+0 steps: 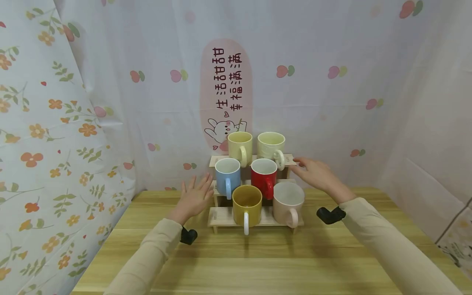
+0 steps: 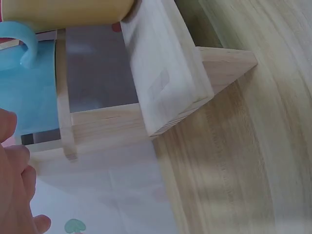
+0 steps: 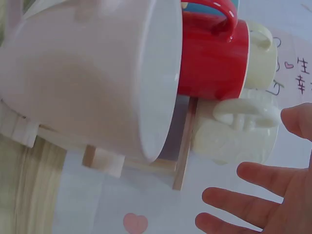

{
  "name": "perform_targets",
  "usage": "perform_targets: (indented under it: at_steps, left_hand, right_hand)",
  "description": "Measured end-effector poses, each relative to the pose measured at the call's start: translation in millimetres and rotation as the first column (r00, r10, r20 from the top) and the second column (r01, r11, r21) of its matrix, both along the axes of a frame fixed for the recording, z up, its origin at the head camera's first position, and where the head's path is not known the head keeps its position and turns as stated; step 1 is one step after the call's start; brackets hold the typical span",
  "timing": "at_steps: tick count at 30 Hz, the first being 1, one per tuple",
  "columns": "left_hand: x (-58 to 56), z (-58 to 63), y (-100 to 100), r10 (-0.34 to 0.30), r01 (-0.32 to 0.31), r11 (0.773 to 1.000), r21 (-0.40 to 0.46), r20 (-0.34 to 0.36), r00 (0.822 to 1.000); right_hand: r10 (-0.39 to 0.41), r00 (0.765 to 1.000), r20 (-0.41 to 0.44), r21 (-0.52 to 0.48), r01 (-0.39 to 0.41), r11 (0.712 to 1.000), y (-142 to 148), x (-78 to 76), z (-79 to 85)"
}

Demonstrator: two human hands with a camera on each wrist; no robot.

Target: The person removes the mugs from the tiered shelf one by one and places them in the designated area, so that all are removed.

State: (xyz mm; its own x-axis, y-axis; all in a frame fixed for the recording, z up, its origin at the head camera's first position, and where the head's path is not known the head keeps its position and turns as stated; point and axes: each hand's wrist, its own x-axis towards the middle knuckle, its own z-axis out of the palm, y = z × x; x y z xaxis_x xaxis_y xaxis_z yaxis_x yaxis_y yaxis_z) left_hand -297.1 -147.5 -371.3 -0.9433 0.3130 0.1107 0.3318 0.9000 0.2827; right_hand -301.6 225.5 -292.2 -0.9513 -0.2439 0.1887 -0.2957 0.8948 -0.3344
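A three-tier wooden rack holds mugs, two to a tier. On top stand a pale yellow mug and a cream mug with a twisted handle. The middle tier bears a light blue mug and a red mug. Below are a mustard mug with a white handle and a pale pink mug. My left hand, fingers spread, is beside the rack's left side, nearest the blue mug. My right hand holds nothing; its fingers extend beside the cream mug at the top tier's right end.
The rack stands on a wood-grain table. Behind it hangs a pale curtain with fruit prints and a pink panel of lettering. A flower-print cloth hangs at the left. Each wrist carries a black strap mount.
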Motion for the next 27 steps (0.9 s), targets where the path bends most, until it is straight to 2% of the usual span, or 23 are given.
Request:
perform_targets:
  at_steps: [9,18,27]
  left_hand:
    - [-0.5,-10.7,2.5,-0.022,0.022,1.000,-0.022,0.016,1.000]
    - [0.6,-19.9,1.1,0.006,-0.005,0.999,-0.040,0.027,1.000]
    - [-2.0,-23.2,1.4,0.012,-0.010,0.999,-0.038,0.033,0.999]
  right_hand:
    - [-0.013,1.000,-0.001,0.002,0.013,1.000,-12.0,-8.1,6.2]
    - [-0.014,1.000,-0.006,0.006,0.014,1.000,-22.9,-15.2,13.0]
    - [-0.028,1.000,0.005,0.020,0.028,0.999,-31.4,-21.9,13.2]
